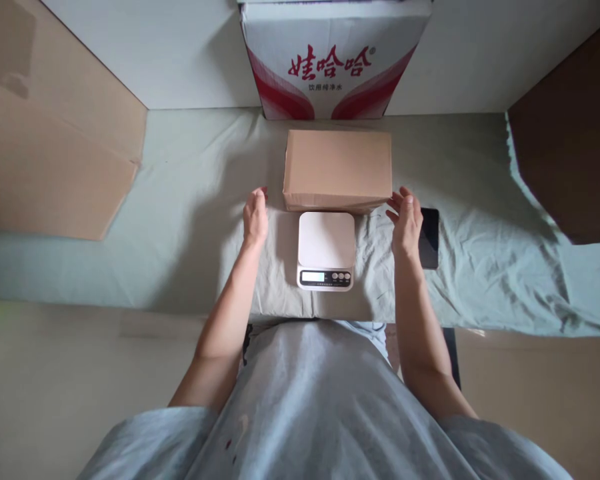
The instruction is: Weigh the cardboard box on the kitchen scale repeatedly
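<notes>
A closed brown cardboard box [337, 163] lies just behind a white digital kitchen scale [327, 241], whose display is lit and whose platform bears nothing. My left hand [255, 215] is off the box's left front corner, a gap between them; it holds nothing, its fingers loosely bent and partly turned from view. At the box's right front corner, my right hand [407, 220] has its fingers apart, the tips close to the cardboard; whether they touch it I cannot tell. A black smartphone [429, 239] lies on the cloth beside my right hand.
A pale green cloth [180, 200] with wrinkles covers the bench. At the back stands a white and red carton [336, 60] with Chinese lettering. Large cardboard pieces flank the bench, a light brown one [60, 127] at left and a darker one [570, 140] at right.
</notes>
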`<action>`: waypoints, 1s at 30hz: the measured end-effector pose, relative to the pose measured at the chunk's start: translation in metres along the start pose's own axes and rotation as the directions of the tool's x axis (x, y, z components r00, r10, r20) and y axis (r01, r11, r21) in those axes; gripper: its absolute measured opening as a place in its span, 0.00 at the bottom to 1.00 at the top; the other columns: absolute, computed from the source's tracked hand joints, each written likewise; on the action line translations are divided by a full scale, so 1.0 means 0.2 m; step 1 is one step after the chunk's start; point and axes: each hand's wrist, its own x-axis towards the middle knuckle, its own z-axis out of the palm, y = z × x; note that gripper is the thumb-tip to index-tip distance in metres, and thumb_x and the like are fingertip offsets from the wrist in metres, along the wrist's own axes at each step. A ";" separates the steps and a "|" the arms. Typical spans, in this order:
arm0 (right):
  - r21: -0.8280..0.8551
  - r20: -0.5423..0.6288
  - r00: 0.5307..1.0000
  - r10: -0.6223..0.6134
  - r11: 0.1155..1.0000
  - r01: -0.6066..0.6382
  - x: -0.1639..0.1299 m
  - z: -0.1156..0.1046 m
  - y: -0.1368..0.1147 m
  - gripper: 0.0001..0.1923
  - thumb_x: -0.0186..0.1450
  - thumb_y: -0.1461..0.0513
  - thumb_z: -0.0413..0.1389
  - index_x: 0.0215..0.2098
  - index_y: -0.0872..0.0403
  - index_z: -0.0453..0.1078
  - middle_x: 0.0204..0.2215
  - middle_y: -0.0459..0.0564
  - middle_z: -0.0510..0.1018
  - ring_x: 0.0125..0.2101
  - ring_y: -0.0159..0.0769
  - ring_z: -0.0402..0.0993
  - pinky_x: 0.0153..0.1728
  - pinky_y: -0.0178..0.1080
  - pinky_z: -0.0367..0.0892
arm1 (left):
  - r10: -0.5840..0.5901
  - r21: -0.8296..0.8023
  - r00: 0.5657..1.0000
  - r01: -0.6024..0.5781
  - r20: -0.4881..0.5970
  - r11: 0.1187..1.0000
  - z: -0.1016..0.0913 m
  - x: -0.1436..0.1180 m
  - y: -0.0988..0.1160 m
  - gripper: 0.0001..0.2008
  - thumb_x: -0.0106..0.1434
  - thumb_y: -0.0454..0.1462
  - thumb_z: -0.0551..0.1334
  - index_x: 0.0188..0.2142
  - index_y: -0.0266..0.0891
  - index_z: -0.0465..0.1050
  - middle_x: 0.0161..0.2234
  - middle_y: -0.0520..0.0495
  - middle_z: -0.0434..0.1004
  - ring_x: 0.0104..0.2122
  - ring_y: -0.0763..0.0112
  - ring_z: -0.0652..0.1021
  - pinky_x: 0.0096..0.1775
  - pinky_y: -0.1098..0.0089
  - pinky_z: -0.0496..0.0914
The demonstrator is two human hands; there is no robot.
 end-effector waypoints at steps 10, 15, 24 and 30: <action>0.054 0.094 0.986 -0.139 0.989 0.134 -0.06 0.12 -0.16 0.28 0.65 0.43 0.47 0.56 0.45 0.69 0.53 0.51 0.76 0.54 0.43 0.74 0.51 0.49 0.72 | 0.136 -0.096 0.986 -0.127 0.096 0.987 0.15 -0.12 0.20 0.34 0.57 0.64 0.55 0.52 0.46 0.70 0.57 0.42 0.73 0.59 0.55 0.71 0.60 0.53 0.67; 0.072 0.023 0.974 -0.226 0.972 0.224 -0.20 0.04 -0.33 0.24 0.66 0.46 0.47 0.55 0.44 0.70 0.51 0.50 0.77 0.52 0.42 0.74 0.50 0.49 0.73 | 0.216 -0.112 0.971 -0.205 0.097 0.972 0.00 -0.32 0.39 0.25 0.63 0.55 0.57 0.55 0.49 0.68 0.58 0.45 0.72 0.59 0.58 0.72 0.58 0.56 0.69; -0.011 0.014 0.997 -0.079 0.997 0.079 -0.58 -0.09 -0.30 0.22 0.66 0.47 0.48 0.54 0.43 0.70 0.45 0.48 0.78 0.44 0.38 0.75 0.48 0.50 0.73 | 0.108 -0.062 0.978 -0.098 0.179 0.993 -0.21 -0.66 0.33 0.22 0.65 0.49 0.57 0.56 0.46 0.67 0.56 0.43 0.74 0.56 0.59 0.74 0.57 0.55 0.71; -0.015 0.035 0.999 -0.023 1.000 0.024 -0.67 -0.13 -0.26 0.22 0.67 0.48 0.48 0.55 0.43 0.69 0.49 0.49 0.78 0.47 0.39 0.75 0.50 0.51 0.72 | 0.051 -0.052 0.985 -0.043 0.164 0.998 -0.23 -0.72 0.27 0.21 0.65 0.48 0.58 0.55 0.46 0.68 0.56 0.44 0.74 0.56 0.60 0.75 0.58 0.57 0.70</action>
